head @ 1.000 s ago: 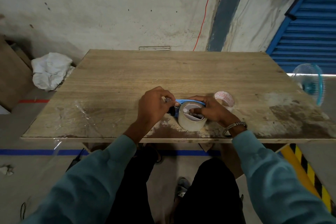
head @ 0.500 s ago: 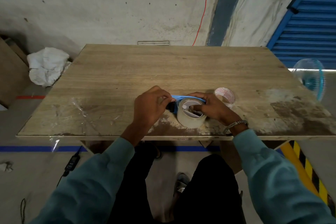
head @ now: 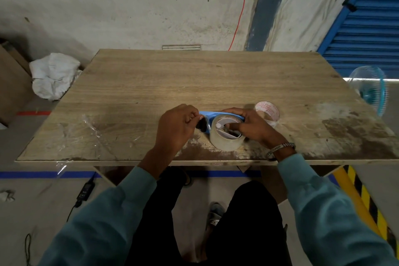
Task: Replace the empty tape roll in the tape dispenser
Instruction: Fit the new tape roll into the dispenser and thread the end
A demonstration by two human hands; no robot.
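A blue tape dispenser lies on the wooden table near its front edge. A full roll of clear tape sits on the dispenser's hub. My left hand is closed on the dispenser's left end, by a black part. My right hand grips the dispenser and the roll from the right, with fingers inside the roll's core. An empty tape core with red print stands just right of my right hand.
Crumpled clear film sticks to the table's front left. A white sack lies on the floor to the left. A small blue fan stands off the table's right edge. My legs are under the table's front edge.
Both hands stay on the dispenser and the roll. The view has tilted slightly, so the table appears lower in the frame.
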